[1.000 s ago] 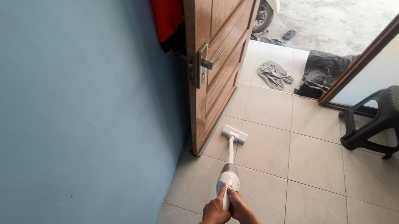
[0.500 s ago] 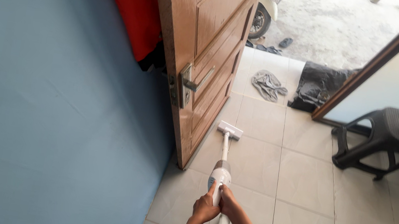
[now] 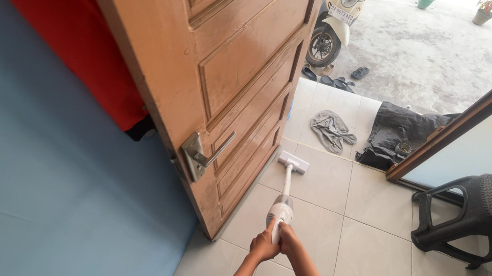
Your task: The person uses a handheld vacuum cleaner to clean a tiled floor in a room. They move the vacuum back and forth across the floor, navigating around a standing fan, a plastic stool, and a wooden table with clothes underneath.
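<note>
Both my hands grip the handle of a white stick vacuum (image 3: 281, 208). My left hand (image 3: 263, 248) and my right hand (image 3: 290, 240) are clasped together on it, low in the view. The vacuum's tube runs forward to its flat white head (image 3: 293, 162), which rests on the pale floor tiles close to the bottom edge of an open wooden door (image 3: 229, 82). The door's metal lever handle (image 3: 207, 153) sticks out to the left of the vacuum.
A blue wall (image 3: 27, 174) fills the left. A black plastic stool (image 3: 480, 214) stands at right. A grey rag (image 3: 331, 130) and a black bag (image 3: 399, 136) lie at the doorway. A scooter (image 3: 340, 14) and sandals (image 3: 359, 72) are outside.
I have stepped forward toward the doorway, pushing the vacuum head along the tiles beside the door. Door and doorway now fill more of the view. Both hands stay on the handle.
</note>
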